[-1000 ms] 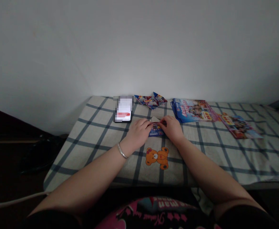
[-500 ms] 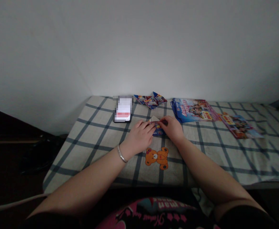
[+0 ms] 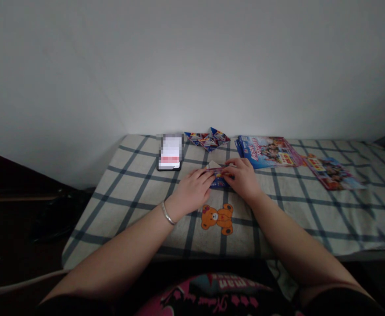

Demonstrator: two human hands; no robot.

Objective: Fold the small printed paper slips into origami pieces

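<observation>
A small folded paper sheet (image 3: 218, 181), printed blue with a pale flap at its far edge, lies on the checked cloth between my hands. My left hand (image 3: 192, 189) rests over its left side, fingers stretched out and pressing it down. At its right side, my right hand (image 3: 243, 178) has curled fingers, with thumb and fingertip closed at the paper's edge. Part of the sheet is hidden under both hands. Beyond them sits a folded paper piece with pointed corners (image 3: 208, 139), in blue and red print.
A phone (image 3: 170, 153) with a lit, blurred screen lies at the back left. Printed flyers (image 3: 268, 151) are stacked at the back right, with another flyer (image 3: 335, 172) farther right. The checked cloth (image 3: 126, 210) reaches a pale wall (image 3: 192, 66) behind.
My right hand has shifted slightly, its fingers lifting and spreading a little along the paper's right edge. My left hand stays on the paper. The view has moved very slightly.
</observation>
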